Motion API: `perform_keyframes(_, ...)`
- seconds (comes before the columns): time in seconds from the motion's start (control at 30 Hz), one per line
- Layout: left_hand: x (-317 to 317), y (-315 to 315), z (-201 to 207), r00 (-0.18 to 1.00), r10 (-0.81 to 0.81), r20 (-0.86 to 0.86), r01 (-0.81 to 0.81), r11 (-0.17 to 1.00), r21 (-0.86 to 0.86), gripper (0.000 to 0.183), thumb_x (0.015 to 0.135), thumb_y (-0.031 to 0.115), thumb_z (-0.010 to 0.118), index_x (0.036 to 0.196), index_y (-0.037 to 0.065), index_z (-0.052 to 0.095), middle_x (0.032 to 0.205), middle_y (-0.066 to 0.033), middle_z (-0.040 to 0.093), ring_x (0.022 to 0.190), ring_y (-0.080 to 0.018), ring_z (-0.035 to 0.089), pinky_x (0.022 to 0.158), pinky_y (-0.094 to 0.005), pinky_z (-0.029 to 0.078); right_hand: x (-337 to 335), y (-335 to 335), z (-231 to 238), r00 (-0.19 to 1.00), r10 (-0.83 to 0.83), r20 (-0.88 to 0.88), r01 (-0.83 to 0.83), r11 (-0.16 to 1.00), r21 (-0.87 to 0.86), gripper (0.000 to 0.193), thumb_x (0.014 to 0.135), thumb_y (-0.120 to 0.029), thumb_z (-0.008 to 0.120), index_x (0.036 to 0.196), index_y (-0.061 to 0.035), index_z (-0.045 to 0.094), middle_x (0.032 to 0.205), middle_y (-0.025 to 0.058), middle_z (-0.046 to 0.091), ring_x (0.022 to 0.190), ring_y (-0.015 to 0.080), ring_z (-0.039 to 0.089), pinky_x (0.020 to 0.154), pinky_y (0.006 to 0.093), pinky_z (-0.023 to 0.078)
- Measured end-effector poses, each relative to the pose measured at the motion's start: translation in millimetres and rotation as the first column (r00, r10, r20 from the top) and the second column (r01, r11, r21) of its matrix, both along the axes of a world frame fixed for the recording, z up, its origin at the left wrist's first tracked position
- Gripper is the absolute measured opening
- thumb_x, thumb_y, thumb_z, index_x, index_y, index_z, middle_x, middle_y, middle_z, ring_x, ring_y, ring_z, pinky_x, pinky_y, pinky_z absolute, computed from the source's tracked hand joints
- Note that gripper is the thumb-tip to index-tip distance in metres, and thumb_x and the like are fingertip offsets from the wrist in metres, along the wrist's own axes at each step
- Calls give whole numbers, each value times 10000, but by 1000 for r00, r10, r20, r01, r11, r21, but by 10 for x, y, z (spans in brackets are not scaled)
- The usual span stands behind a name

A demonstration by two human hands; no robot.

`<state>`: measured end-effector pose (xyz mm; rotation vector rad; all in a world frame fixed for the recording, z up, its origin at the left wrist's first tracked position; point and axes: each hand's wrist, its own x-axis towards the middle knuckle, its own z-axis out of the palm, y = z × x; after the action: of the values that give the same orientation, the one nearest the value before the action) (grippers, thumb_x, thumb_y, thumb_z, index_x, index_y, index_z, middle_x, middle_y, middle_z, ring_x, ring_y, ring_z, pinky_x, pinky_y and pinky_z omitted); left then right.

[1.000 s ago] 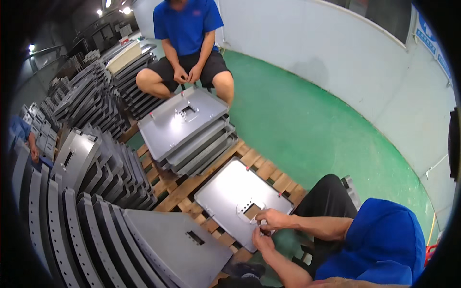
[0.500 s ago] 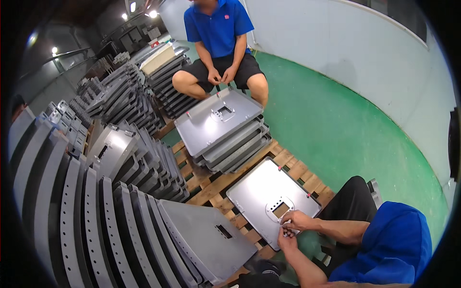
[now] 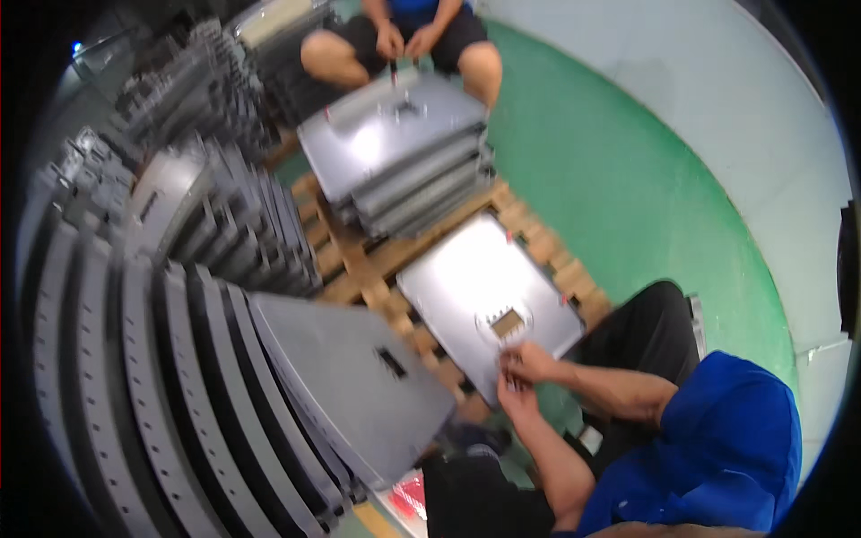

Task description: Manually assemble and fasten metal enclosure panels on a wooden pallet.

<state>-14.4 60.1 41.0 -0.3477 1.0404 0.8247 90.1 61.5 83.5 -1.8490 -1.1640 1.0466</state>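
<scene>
A grey metal panel (image 3: 480, 278) with a rectangular cutout and a row of small holes lies flat on a wooden pallet. At its near edge my hands are close together. My left hand (image 3: 517, 396) is half curled, palm up, around small shiny metal pieces too blurred to name. Over it, my right hand (image 3: 531, 362) has its fingers pinched together beside the left fingertips; whatever they hold is hidden. Two red bits (image 3: 509, 238) show along the panel's right edge.
Across the pallet (image 3: 363, 273), a person (image 3: 408, 40) sits with both hands together behind a stack of panels (image 3: 395, 134). Upright panels (image 3: 350, 386) stand in a row at my left, with more stacks beyond. Green floor (image 3: 628, 188) runs along a pale wall (image 3: 700, 99).
The view has tilted downward, so everything sits higher and a little left, with blur. My hands remain together at the panel's edge, the right fingers closer over the left palm.
</scene>
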Motion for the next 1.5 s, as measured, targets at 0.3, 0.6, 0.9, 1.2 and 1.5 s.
perform_keyframes(0.3,-237,-181,-247,963,60,-264,-77,996,-54,106,930,195,538,925,90,552,660,47,352,553,-89,347,460,-254,269,-124,302,-429,991,-130,28,130,991,8,192,829,-110,610,962,11,676,856,203,667,786,319,652,722,384,506)
perform_keyframes(0.6,-301,-103,-176,904,-13,-427,-24,996,-81,127,878,213,616,941,106,593,627,70,287,528,-64,286,466,-241,232,-220,635,-863,972,-34,232,31,999,19,162,817,-76,604,938,4,677,908,206,651,803,359,634,745,409,510)
perform_keyframes(0.9,-259,49,-72,870,-33,-492,52,998,26,158,882,272,634,918,119,618,595,85,251,509,-44,259,457,-234,183,-172,638,-927,778,-219,-589,85,965,-247,233,889,-16,573,1111,20,636,862,86,652,762,153,626,702,282,529)
perform_keyframes(1.2,-251,101,10,935,25,-354,39,984,173,269,920,256,605,1079,40,594,592,75,269,508,-39,260,459,-219,200,-43,476,-668,609,-234,-758,79,969,-236,243,933,-99,574,1162,-28,614,911,9,618,827,107,604,751,245,536)
perform_keyframes(1.5,-195,56,-184,872,-5,-489,29,999,42,154,920,265,567,887,115,585,579,78,290,484,-49,289,418,-233,214,62,441,-748,820,-226,-526,98,961,-260,213,909,-113,600,1068,21,649,838,46,663,680,99,608,638,260,529)
